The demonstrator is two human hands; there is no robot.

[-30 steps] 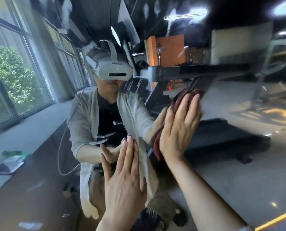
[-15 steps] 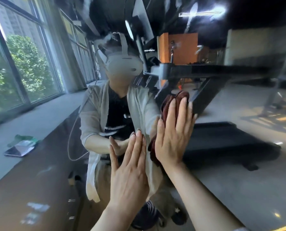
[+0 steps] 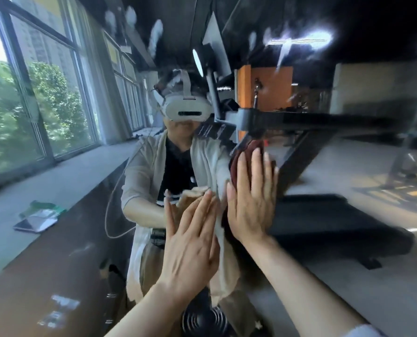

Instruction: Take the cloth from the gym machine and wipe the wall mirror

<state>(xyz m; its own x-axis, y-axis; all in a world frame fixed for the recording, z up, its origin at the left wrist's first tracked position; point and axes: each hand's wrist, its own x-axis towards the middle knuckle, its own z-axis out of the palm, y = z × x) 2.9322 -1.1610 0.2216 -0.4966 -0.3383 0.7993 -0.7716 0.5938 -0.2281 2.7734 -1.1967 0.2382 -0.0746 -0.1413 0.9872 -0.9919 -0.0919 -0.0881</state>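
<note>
Pressing the dark red cloth flat against the wall mirror, the right hand is working with fingers straight and spread, palm on the fabric. The cloth is sitting between that palm and the glass, its upper edge bunching above the fingertips and a bit showing left of the hand. The left hand is lying bare on the mirror just beside the right one, fingers straight and close together, nothing under it. The 2 hands are apart, near each other but not touching.

Risks, as a judgement:
- The cloth is being held only by flat pressure, not gripped, so easing off mid-stroke is likely letting it slide down the glass or drop to the floor.
- The bunching top edge is suggesting the fabric is folding over itself; the wiping face is shrinking and may be leaving streaks.
- The bare left palm on the glass is probably laying fresh prints on the very surface being cleaned.
- White smears are showing high in the mirror near the reflected ceiling; staying low may be leaving them.

The mirror is reflecting the person in a headset, a dark treadmill and tall windows. The frame is motion-blurred, so fine contact is hard to tell.
</note>
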